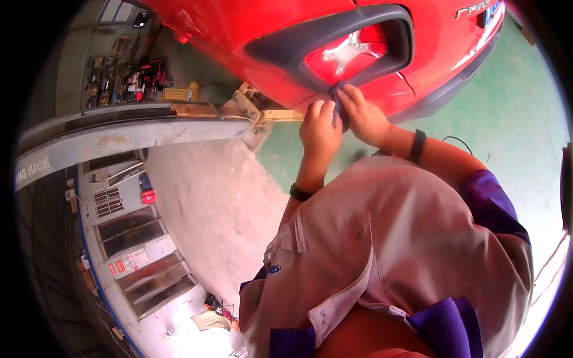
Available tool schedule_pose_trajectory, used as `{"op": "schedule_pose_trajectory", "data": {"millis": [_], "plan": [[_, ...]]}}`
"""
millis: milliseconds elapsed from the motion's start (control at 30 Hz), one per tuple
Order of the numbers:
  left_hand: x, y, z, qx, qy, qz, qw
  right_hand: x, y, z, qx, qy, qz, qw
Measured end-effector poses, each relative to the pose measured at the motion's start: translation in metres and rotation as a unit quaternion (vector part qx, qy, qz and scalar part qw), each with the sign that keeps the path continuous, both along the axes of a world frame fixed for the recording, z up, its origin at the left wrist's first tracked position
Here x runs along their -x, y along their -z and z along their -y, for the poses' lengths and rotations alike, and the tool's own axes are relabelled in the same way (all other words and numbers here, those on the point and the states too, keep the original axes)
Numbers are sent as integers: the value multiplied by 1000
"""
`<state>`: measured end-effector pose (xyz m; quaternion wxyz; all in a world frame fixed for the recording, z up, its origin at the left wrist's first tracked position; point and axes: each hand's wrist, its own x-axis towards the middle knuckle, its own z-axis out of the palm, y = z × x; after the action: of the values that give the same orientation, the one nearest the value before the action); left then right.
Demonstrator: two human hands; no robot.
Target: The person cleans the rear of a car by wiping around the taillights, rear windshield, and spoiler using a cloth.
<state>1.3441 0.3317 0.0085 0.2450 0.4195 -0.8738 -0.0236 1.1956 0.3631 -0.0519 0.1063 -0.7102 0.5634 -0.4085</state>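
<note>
A red car (271, 59) fills the top of the view, its red lamp (349, 52) framed by dark grey plastic trim (298, 45). Just below the lamp, both my hands meet at a small dark grey piece (339, 107) with a rounded edge. My left hand (319, 125) has its fingers curled against the near side of this piece. From the right, my right hand (367, 118) pinches it with bent fingers. The top of the piece is close to the trim; whether it is attached there I cannot tell. My palms and fingers hide part of it.
A grey lift post (137, 140) runs in from the left, with a lift arm (250, 113) by the car. Beyond it are a yellow frame (180, 91) and cluttered shelves. Green floor (483, 119) lies to the right; another person (218, 316) is partly visible at lower left.
</note>
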Motion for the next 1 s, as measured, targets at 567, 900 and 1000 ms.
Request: {"op": "schedule_pose_trajectory", "data": {"millis": [567, 900, 1000], "plan": [[3, 4, 1, -70, 55, -27, 996, 29, -8, 11, 0, -20, 59, 998], [3, -12, 3, -11, 29, -95, 995, 17, -26, 46, 48, 16, 84, 995], [5, -33, 5, 41, 29, -126, 991, 14, -62, 48, 49, 6, 172, 984]]}}
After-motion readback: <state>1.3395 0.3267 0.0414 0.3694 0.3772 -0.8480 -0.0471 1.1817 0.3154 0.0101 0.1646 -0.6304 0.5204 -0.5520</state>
